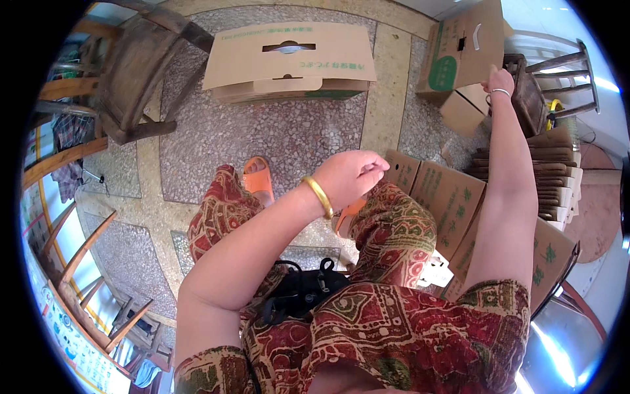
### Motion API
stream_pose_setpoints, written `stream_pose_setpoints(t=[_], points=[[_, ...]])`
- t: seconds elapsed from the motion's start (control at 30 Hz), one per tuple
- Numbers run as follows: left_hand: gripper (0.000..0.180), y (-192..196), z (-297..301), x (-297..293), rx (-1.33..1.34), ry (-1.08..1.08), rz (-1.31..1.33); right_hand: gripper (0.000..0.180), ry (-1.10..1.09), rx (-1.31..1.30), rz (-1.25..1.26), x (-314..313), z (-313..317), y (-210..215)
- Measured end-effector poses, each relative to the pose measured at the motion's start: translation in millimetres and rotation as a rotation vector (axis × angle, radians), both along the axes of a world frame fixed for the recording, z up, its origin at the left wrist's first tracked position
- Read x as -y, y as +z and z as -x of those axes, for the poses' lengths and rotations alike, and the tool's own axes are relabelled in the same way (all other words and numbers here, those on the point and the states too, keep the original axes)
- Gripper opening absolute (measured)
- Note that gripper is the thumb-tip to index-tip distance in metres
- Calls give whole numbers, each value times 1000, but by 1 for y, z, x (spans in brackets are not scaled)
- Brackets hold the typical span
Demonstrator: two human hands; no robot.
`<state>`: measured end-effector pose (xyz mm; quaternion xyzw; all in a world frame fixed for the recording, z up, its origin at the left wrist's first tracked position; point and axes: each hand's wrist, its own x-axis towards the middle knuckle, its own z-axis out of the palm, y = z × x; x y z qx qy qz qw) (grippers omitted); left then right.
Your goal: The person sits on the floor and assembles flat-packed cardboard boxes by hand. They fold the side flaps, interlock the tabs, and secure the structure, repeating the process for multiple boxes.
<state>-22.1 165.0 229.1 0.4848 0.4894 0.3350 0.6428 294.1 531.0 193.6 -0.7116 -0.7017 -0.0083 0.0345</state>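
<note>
Right hand (497, 80): fingers gripping the upright brown cardboard box (458, 52) by its edge.
Left hand (354, 174): fingers curled together, holding nothing visible, above flat brown cartons (453, 197).

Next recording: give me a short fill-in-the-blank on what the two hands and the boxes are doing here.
The right hand reaches up to a cardboard box marked with a ____ round patch.
The left hand, closed loosely, wears a ____ bangle at the wrist.
A flattened box lies on the ____ floor.

Missing words: green; gold; speckled stone
</note>
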Motion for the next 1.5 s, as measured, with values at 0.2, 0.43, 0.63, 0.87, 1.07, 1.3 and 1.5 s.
stream_pose_setpoints(t=[0.2,0.43,0.63,0.87,1.07,1.3,1.5], points=[[20,-20,1,-2,25,61,-97,35,-239,-511,36,-1,12,29],[24,-38,13,1,-87,179,-56,19,-385,-1214,-247,31,41,112],[32,-46,15,9,-144,259,-114,18,-294,-1361,-337,35,51,175],[52,-59,28,27,-149,429,-160,21,-44,-1384,-285,81,84,262],[95,-61,55,64,-30,474,-184,17,124,-1535,-139,152,122,298],[104,-6,54,125,125,472,-377,28,109,-1673,65,262,176,273],[54,8,59,157,142,505,-313,30,190,-1703,315,321,191,225]])
